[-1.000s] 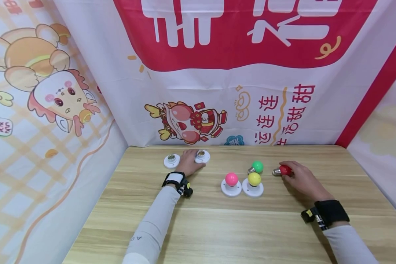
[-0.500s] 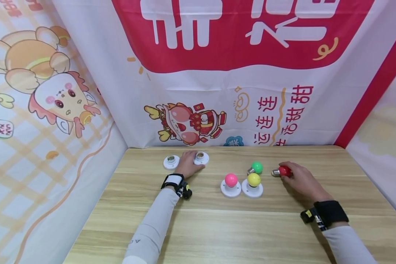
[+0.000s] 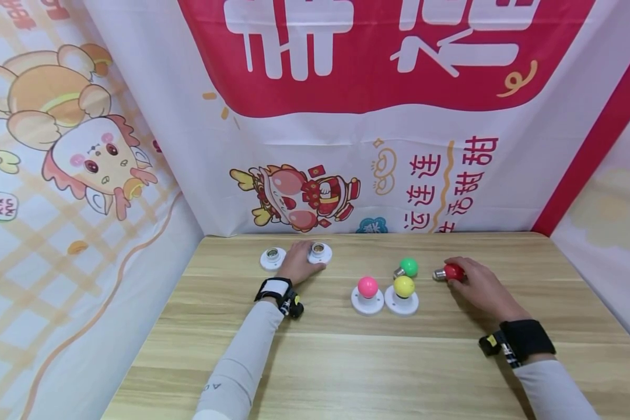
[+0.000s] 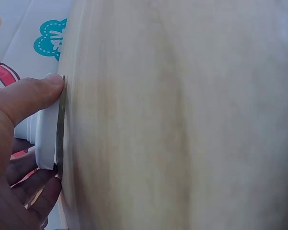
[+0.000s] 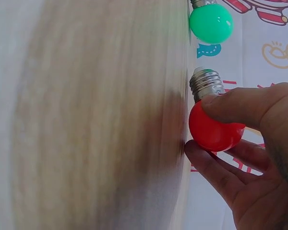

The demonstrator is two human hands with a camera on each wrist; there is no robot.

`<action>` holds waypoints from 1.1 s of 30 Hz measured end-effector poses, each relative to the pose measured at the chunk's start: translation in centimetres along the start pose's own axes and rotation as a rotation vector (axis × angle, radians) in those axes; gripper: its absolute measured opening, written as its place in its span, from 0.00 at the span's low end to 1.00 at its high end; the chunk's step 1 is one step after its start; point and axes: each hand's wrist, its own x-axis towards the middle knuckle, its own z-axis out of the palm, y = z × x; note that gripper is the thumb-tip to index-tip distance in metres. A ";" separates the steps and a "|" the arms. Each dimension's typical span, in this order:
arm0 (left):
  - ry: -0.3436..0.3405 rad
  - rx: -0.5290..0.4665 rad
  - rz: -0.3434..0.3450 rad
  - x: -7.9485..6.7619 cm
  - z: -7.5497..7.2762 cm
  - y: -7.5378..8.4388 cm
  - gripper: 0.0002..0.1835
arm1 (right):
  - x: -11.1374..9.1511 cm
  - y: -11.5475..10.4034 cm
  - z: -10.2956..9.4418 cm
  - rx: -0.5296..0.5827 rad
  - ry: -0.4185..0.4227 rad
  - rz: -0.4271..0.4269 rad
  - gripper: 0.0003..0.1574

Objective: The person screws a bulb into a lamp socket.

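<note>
My left hand (image 3: 298, 262) grips a white round lamp holder (image 3: 321, 255) by its base near the table's back edge. In the left wrist view, the thumb and fingertips lie at opposite edges of that lamp holder (image 4: 47, 136), right at the tabletop. Its empty socket faces up. At the right, my right hand (image 3: 480, 286) holds a red light bulb (image 3: 454, 272) lying on its side, metal screw cap pointing left. The right wrist view shows the thumb on the red bulb (image 5: 215, 129) and fingers curled behind it.
A second empty lamp holder (image 3: 272, 258) stands left of my left hand. Between the hands, a pink bulb (image 3: 368, 287) and a yellow bulb (image 3: 404, 286) sit upright in white holders. Behind them lies a loose green bulb (image 3: 409, 267). A printed cloth (image 3: 315, 134) hangs along the table's back.
</note>
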 end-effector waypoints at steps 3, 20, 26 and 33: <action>-0.007 -0.015 -0.005 -0.1 -0.2 0.1 0.42 | 0.0 0.0 0.0 0.002 0.005 0.005 0.32; -0.008 -0.029 0.023 -0.7 -0.5 0.0 0.41 | 0.0 -0.6 -0.2 0.015 0.004 0.018 0.32; -0.016 -0.021 0.023 -1.1 -0.5 0.0 0.40 | 0.0 -0.7 -0.2 0.009 0.019 -0.009 0.33; -0.025 -0.030 0.053 -1.8 -0.9 0.6 0.40 | -0.1 -0.9 -0.5 -0.002 0.022 -0.011 0.35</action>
